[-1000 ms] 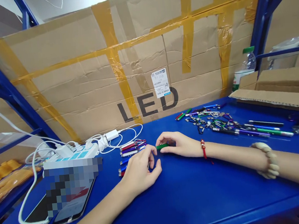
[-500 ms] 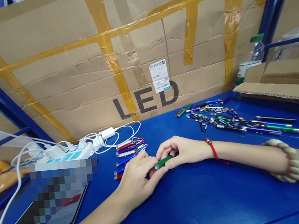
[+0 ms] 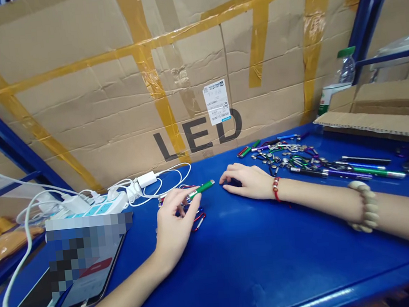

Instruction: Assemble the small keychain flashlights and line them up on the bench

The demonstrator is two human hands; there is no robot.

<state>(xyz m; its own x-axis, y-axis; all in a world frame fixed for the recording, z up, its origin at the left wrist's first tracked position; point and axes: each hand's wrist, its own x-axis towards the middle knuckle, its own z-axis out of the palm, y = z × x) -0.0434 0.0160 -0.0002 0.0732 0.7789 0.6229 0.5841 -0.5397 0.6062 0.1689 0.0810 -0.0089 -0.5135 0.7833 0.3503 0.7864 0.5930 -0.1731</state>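
Observation:
My left hand (image 3: 176, 219) pinches a slim green mini flashlight (image 3: 203, 188) between thumb and fingers, its silver end pointing right. Behind and beneath that hand lies a row of similar small flashlights, mostly hidden; a red carabiner clip (image 3: 201, 220) pokes out beside the fingers. My right hand (image 3: 250, 182) is empty, palm down just over the blue table (image 3: 236, 261), fingers curved and thumb apart. To its right spreads a loose pile of clips and small metal parts (image 3: 291, 157).
Longer metallic tubes (image 3: 351, 172) lie at the right. An open cardboard box (image 3: 374, 118) and a bottle (image 3: 343, 75) stand at the back right. At left are a power strip (image 3: 101, 205) with white cables and a phone (image 3: 93, 275). A large taped carton (image 3: 113, 109) walls the back.
My right hand has let go of the green mini flashlight and moved right, towards the pile. My left hand keeps the flashlight and has moved left, over the row.

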